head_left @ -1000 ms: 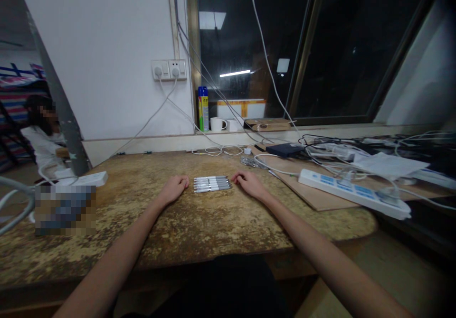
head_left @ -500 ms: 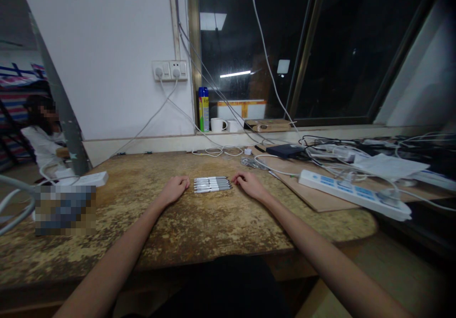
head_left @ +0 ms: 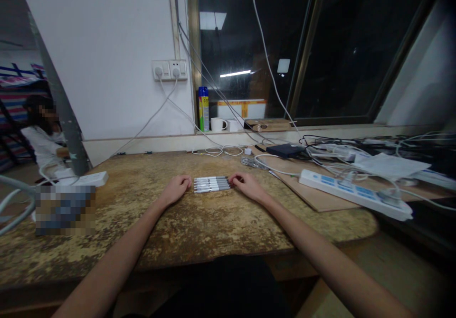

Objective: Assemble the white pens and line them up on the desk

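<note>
Several white and grey pens [head_left: 212, 184] lie side by side in a flat row on the worn wooden table [head_left: 171, 242]. At the row's left end rests my left hand [head_left: 177, 188], its fingers curled together beside the pen ends. My right hand [head_left: 245, 185] is at the other end, fingers bent inward, with the fingertips at or very near the grey ends. Whether either hand has anything between its fingers is too small to make out.
A power strip [head_left: 356, 193] lies on a brown board [head_left: 320, 204] at the right, among tangled cables. A dark box [head_left: 285, 151] sits behind. On the sill stand a spray can [head_left: 204, 109] and a white mug [head_left: 218, 124]. A person [head_left: 42, 133] is at the far left.
My left hand has shifted slightly right toward the pens, its fingers curled more. The fingertips of my right hand have moved slightly left, closer to the pen ends.
</note>
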### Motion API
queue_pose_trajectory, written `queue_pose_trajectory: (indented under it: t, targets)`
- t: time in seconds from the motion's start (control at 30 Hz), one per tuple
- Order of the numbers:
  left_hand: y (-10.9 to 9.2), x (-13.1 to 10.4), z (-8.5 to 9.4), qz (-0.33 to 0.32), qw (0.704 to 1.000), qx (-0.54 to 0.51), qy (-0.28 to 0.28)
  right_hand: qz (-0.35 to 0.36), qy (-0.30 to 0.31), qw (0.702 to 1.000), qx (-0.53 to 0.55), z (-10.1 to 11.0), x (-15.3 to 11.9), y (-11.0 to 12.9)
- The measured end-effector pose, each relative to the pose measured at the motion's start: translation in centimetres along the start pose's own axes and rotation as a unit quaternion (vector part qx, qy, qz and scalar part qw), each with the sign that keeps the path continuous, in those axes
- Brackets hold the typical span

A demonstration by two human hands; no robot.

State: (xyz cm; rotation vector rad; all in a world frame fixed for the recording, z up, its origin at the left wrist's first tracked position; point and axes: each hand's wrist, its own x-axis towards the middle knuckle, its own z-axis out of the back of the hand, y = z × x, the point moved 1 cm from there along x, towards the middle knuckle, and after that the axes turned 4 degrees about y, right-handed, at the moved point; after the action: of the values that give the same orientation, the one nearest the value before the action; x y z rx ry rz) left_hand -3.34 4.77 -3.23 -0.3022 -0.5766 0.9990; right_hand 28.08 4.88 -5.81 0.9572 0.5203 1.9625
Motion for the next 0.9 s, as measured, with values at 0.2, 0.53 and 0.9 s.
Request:
queue_pose_trajectory:
  t: [0.2,0.53,0.9]
  targets:
    - [-1.0,-0.3,0.2,-0.010,1.000,0.007,-0.020,0.041,0.029,0.998,-0.023,0.0,-0.5,1.5]
    - [-5.2,-0.7,0.0,-0.059,0.997,0.051,-0.012,0.132,0.045,0.987,-0.076,0.6,-1.0,2.7]
    - [-7.3,-0.9,-0.9,-0.174,0.976,0.121,0.052,0.163,0.060,0.979,-0.110,0.7,-1.0,2.5]
